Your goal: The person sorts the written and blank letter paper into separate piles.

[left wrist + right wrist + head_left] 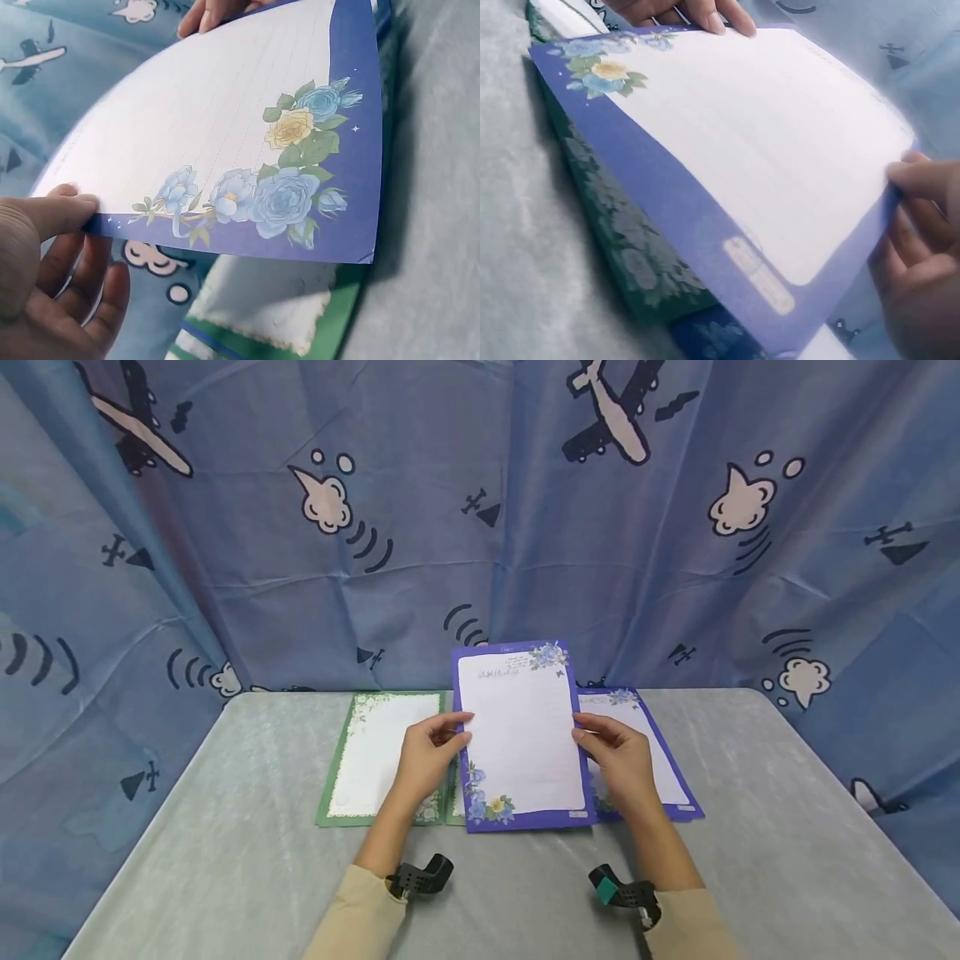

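Both hands hold up one sheet of purple-bordered letter paper [525, 735], with blue and yellow flowers in two corners. My left hand [427, 756] pinches its left edge between thumb and fingers. On the opposite edge, my right hand [618, 760] pinches in the same way. In the left wrist view the paper [187, 127] bows slightly, the left thumb [64, 214] on its face. Behind it on the table lie green-bordered sheets [386, 760] to the left and more purple-bordered sheets [660, 752] to the right, both partly hidden by the held sheet.
A grey cloth-covered table [247, 827] lies under the papers. At its far edge hangs a blue curtain [420, 527] printed with planes and clouds. Each wrist wears a black camera mount, the left one [423, 875] and the right one [622, 893].
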`<action>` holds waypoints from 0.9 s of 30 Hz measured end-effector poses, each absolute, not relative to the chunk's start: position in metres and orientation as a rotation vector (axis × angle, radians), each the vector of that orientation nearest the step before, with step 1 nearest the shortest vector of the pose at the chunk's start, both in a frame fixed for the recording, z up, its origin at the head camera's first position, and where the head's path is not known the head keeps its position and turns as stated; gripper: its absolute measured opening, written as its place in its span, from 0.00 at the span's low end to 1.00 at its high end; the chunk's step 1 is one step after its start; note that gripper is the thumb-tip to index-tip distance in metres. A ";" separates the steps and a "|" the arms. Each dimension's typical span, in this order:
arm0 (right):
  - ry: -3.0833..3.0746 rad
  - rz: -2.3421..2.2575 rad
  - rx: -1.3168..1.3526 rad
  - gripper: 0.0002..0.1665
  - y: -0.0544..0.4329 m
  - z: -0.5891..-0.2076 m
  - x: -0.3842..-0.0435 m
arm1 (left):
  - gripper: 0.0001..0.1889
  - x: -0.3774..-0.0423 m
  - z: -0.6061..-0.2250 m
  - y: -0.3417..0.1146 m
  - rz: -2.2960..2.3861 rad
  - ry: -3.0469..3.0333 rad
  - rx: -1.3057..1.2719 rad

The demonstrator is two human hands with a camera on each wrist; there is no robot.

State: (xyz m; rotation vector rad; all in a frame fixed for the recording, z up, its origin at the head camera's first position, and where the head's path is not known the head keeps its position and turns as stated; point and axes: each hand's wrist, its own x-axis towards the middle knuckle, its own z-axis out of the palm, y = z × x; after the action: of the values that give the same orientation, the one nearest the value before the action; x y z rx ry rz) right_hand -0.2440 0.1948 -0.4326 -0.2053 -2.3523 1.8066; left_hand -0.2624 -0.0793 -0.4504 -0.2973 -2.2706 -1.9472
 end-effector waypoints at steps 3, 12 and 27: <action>-2.347 1.814 -0.203 0.21 0.199 -0.426 -0.243 | 0.14 -0.261 -0.443 -0.076 -1.949 -2.254 -0.338; -2.269 1.837 -0.168 0.24 0.212 -0.411 -0.238 | 0.16 -0.257 -0.422 -0.055 -1.898 -2.220 -0.380; -2.269 1.594 -0.466 0.25 0.248 -0.396 -0.235 | 0.15 -0.260 -0.409 0.006 -1.971 -2.126 -0.287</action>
State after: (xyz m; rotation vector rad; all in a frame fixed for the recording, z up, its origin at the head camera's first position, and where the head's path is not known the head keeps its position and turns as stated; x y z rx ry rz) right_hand -0.2346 0.2479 -0.3964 -0.4657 -2.2691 1.5937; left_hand -0.2605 0.0055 -0.4090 -0.2872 -2.1265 -1.9713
